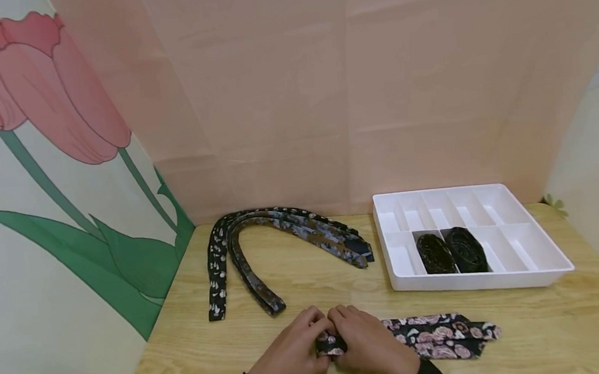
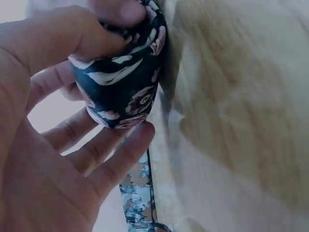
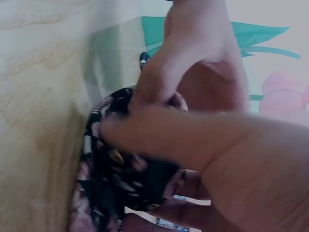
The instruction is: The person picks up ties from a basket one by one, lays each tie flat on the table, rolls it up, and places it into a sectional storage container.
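Note:
A dark necktie with pink roses (image 1: 438, 334) lies on the table, its pointed ends stretched out to the right. Its other end forms a roll (image 2: 120, 92), standing on edge between both hands. My left hand (image 1: 295, 349) grips the roll from the left, thumb on its near side and fingers around the far side, as the left wrist view shows. From the right, my right hand (image 1: 367, 343) holds the same roll, its thumb (image 3: 159, 137) across the rolled layers. The two hands' fingertips meet over the roll, and part of it is hidden behind them.
Two more patterned neckties, one black and white (image 1: 217, 281) and one brown and blue (image 1: 248, 279), lie curved at the back left. A white divided tray (image 1: 481, 281) stands back right, with two dark rolls (image 1: 465, 249) in its front compartments. A peach backdrop (image 1: 281, 94) rises behind.

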Action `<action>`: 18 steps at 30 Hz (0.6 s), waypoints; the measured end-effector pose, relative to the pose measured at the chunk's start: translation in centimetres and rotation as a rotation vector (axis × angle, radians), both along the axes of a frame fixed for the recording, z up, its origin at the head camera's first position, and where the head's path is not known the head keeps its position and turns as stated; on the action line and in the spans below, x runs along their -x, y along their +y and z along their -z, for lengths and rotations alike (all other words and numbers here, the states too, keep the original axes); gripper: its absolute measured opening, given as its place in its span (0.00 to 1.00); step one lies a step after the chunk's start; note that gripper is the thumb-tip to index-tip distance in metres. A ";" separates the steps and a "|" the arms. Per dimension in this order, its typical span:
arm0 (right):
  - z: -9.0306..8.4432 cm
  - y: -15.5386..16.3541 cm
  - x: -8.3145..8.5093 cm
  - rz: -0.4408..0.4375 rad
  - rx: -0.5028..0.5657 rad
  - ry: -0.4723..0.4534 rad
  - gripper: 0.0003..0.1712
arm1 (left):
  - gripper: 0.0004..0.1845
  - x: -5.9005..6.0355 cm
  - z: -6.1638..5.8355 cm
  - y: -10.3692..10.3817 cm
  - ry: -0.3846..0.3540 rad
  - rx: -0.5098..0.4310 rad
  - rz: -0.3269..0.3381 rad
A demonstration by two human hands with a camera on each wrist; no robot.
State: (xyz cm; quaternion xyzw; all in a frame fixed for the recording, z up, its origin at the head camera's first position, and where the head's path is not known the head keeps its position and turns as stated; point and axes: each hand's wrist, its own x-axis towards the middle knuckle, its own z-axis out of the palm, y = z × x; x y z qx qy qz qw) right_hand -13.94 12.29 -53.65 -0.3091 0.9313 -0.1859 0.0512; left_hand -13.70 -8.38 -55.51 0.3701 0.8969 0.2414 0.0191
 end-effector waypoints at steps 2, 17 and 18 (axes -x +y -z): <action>-0.1 0.1 0.0 -0.002 0.020 -0.002 0.27 | 0.22 0.0 -0.1 0.0 0.018 -0.003 0.003; 0.6 1.3 -0.4 0.041 0.059 0.030 0.29 | 0.27 -0.1 -0.6 0.6 0.134 0.042 -0.001; 0.7 1.4 -0.4 0.050 0.062 0.027 0.29 | 0.27 -0.1 -0.5 0.7 0.143 0.043 0.000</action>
